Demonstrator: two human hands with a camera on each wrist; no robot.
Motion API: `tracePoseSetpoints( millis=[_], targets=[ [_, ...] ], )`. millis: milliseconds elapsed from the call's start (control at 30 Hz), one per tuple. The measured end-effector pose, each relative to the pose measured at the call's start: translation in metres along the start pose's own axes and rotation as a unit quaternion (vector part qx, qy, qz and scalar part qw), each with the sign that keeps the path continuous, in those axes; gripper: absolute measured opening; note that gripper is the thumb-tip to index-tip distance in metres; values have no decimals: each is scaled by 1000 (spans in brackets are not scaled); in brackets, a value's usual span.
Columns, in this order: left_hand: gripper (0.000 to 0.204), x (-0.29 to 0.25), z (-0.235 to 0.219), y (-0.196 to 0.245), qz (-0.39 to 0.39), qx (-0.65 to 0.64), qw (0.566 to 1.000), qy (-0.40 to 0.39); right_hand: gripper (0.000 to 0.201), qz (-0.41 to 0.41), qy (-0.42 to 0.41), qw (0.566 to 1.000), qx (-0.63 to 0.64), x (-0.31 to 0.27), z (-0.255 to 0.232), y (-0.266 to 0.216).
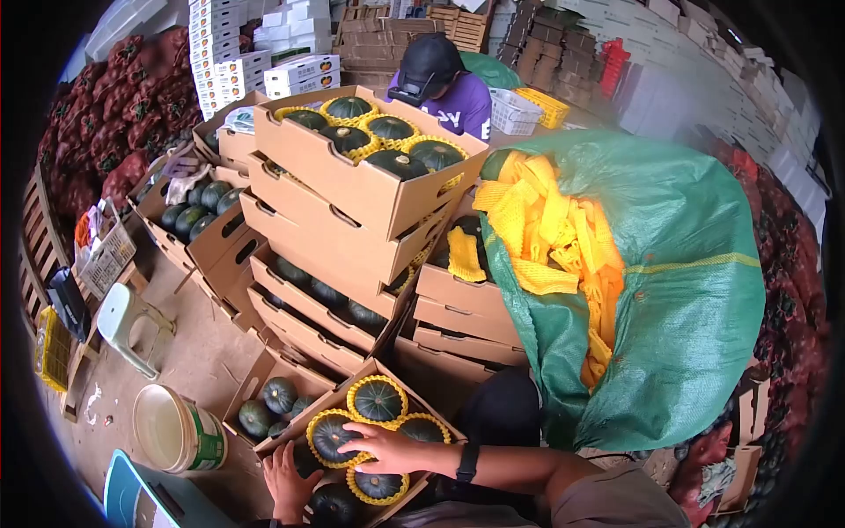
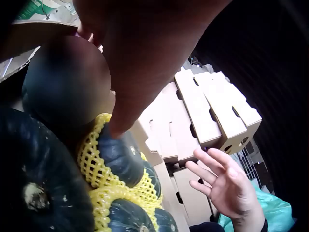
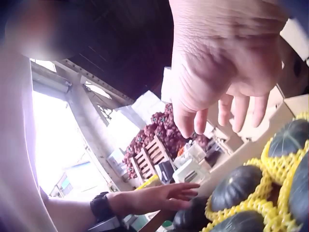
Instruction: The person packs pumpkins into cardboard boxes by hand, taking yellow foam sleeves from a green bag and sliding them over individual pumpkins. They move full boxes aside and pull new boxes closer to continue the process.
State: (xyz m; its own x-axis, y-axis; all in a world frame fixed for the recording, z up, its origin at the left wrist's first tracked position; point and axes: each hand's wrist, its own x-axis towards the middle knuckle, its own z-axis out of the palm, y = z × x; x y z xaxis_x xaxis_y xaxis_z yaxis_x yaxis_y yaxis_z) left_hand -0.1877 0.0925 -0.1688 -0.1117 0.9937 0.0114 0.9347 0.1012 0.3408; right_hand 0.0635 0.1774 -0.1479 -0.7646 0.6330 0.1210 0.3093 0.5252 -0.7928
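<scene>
The right hand (image 1: 387, 449) lies with fingers spread and straight over a netted squash (image 1: 333, 437) in the open cardboard box (image 1: 374, 370) nearest the person, its grip released. The left hand (image 1: 289, 482) rests at that box's left edge, fingers relaxed, beside a bare squash (image 1: 334, 507) (no yellow net on it) at the near corner.

Daylit fisheye head view, dark corners; wrist views blurred

Matt dark-green squash (image 1: 331, 436) in yellow foam netting (image 1: 318, 417), brown cardboard box (image 1: 392, 379).
</scene>
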Motion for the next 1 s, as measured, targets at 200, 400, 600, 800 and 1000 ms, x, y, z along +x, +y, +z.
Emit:
tracePoseSetpoints(
  millis=[200, 400, 600, 800, 1000],
  targets=[
    [60, -24, -51, 38, 91, -96, 991, 29, 18, 67, 555, 779, -284, -53, -237, -8],
    [51, -41, -65, 70, 72, -185, 980, -17, 38, 440, 272, 786, -338, -90, -315, 16],
    [47, -51, -65, 66, 88, -172, 980, -38, 39, 166, 524, 774, -314, -61, -323, 71],
    [49, -44, -84, 94, 79, -165, 983, -26, 28, 157, 636, 721, -225, -54, -310, 43],
    [49, -50, -39, 128, 19, -574, 807, -141, 32, -38, 301, 953, -27, -65, -102, -53]
  ],
)
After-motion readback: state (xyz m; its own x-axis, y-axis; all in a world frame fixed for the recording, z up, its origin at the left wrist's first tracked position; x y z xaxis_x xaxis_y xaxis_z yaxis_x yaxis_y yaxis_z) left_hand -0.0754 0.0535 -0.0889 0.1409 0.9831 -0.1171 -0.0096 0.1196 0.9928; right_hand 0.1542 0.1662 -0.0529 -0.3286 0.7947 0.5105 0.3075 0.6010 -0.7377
